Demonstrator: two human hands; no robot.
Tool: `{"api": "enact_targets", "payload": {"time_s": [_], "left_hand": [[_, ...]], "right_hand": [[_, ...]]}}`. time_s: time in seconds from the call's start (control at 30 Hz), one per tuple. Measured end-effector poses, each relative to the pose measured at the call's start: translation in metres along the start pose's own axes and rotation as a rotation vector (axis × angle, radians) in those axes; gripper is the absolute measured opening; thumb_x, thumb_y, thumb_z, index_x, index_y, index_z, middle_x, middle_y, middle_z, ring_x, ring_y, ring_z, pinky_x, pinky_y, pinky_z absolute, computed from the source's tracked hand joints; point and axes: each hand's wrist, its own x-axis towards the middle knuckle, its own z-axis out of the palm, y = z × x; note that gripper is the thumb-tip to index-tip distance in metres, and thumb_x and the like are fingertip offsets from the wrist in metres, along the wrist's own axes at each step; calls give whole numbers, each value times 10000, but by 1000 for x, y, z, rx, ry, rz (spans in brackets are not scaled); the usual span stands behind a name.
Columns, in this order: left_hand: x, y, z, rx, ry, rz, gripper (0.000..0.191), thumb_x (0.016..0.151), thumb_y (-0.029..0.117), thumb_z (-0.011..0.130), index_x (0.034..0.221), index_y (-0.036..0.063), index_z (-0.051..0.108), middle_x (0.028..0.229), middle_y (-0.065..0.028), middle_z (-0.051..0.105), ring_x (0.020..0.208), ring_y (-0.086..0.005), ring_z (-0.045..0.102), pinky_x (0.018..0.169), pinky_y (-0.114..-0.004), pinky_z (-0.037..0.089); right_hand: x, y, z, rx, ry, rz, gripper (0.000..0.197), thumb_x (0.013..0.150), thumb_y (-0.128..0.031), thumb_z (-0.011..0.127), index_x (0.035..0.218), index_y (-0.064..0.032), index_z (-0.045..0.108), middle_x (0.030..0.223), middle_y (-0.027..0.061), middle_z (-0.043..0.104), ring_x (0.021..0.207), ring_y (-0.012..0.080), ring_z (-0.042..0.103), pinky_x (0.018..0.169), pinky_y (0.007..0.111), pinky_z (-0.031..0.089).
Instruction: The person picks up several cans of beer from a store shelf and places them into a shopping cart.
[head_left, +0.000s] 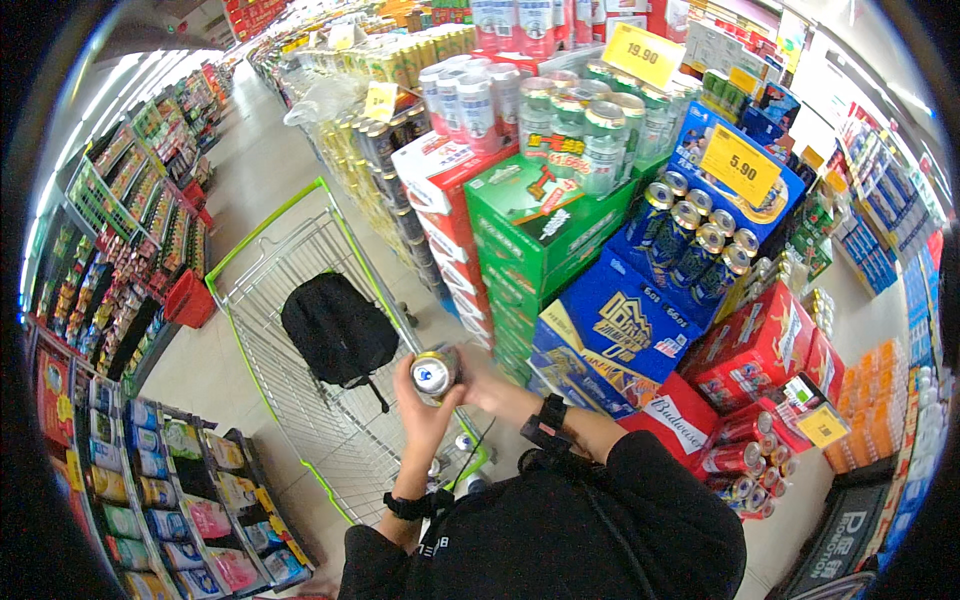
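A drink can (433, 375) with a silver top sits between my two hands, above the near right edge of the shopping cart. My left hand (417, 405) is wrapped around the can's left and lower side, thumb along its front. Blurred, my right hand (480, 381) lies against the can's right side; its fingers are partly hidden, so I cannot tell how firmly it grips. Beneath and beyond the hands stands the wire shopping cart (328, 184) with a green rim. A black backpack (337, 326) lies in it. Black straps circle both wrists.
Right of the cart rise stacks of beer cartons, green (551, 225), blue (637, 322) and red (757, 345), with cans on top and yellow price signs (643, 54). Snack shelves (142, 195) and a red basket (190, 300) line the left. Packaged goods fill a rack (172, 502) at lower left.
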Motion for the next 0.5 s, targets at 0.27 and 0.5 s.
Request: {"api": "enact_targets", "payload": {"time_s": [0.27, 0.5], "left_hand": [[-11, -42, -104, 309, -145, -312, 640, 506, 205, 724, 1027, 5, 412, 932, -185, 511, 824, -316, 518, 689, -350, 424], [-61, -89, -171, 492, -177, -476, 616, 480, 266, 724, 978, 29, 451, 842, -166, 543, 777, -305, 540, 666, -357, 435]], "right_hand": [[28, 101, 93, 1005, 391, 1052, 662, 761, -613, 172, 1081, -104, 448, 1103, 46, 464, 980, 200, 470, 829, 359, 396], [9, 150, 171, 831, 370, 1264, 402, 753, -459, 322, 848, -127, 527, 828, 19, 548, 750, 177, 535, 651, 330, 463]]}}
